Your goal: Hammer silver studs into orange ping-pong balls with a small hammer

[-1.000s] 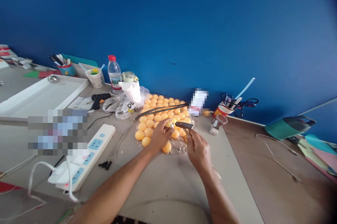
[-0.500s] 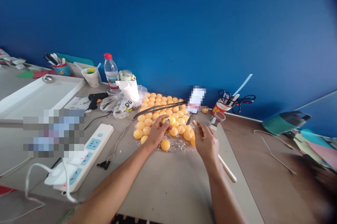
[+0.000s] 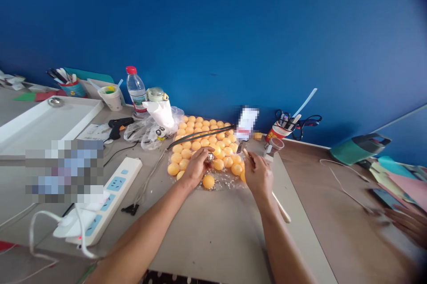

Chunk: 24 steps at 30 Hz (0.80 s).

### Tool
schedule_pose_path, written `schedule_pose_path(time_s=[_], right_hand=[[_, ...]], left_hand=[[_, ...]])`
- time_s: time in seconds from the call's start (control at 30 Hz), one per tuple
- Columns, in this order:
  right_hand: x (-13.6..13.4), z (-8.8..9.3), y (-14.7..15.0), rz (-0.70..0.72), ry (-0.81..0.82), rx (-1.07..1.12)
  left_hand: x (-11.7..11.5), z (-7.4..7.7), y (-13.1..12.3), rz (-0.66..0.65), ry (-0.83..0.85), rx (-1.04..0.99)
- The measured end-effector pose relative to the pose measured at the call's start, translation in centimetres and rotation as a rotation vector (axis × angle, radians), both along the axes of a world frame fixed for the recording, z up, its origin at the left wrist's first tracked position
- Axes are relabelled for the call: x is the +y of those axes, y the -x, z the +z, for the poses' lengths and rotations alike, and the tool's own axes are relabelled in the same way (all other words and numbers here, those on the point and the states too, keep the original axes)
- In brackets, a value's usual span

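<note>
My left hand (image 3: pixel 196 169) is closed around a small shiny metal ball (image 3: pixel 209 157), which shows at its fingertips. In my right hand (image 3: pixel 259 173) is a small hammer (image 3: pixel 281 207) with a long pale handle. Its dark head shows just past my fingers, to the left, though its exact shape is hard to make out. Both hands are held over the near side of a plastic-wrapped pack of orange balls (image 3: pixel 195 145). One loose orange ball (image 3: pixel 208 181) sits at the pack's front edge, between my hands.
To the left are a white power strip (image 3: pixel 116 181), a hot glue gun (image 3: pixel 118 127), a plastic bottle (image 3: pixel 136 90) and a white tray (image 3: pixel 78 119). A red cup with pens (image 3: pixel 278 130) and a green bottle (image 3: pixel 356 149) stand at right. Another person's blurred hand (image 3: pixel 407 224) is at far right.
My left hand has turned slightly, so the shiny ball now shows. My right hand and the hammer have shifted a little. At far right, a phone-like object has come into view beside the other person's hand.
</note>
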State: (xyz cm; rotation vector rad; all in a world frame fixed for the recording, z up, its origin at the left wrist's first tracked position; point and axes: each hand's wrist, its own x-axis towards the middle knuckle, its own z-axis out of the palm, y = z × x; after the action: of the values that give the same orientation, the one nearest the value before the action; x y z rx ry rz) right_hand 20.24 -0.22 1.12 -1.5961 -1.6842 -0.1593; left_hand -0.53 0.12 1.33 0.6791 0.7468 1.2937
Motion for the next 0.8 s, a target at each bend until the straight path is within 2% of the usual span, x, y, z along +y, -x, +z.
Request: schedule_pose_path(time_s=[0.1,0.23,0.47,0.8], right_hand=[[0.1,-0.2,0.0,-0.008,0.021,-0.027],[0.4,-0.2,-1.0,-0.123,0.101,-0.036],[0.8,-0.1,-2.6,-0.32,0.406,-0.026],[0.9,-0.5,-2.0,-0.323,0.625,-0.092]], left_hand=[[0.0,0.4,0.1,-0.015,0.029,-0.06],[0.1,0.6,0.2,-0.039,0.095,-0.134],[0.1,0.5,0.1,-0.095,0.161,-0.217],[-0.1,0.9,0.4,-0.197,0.083,-0.265]])
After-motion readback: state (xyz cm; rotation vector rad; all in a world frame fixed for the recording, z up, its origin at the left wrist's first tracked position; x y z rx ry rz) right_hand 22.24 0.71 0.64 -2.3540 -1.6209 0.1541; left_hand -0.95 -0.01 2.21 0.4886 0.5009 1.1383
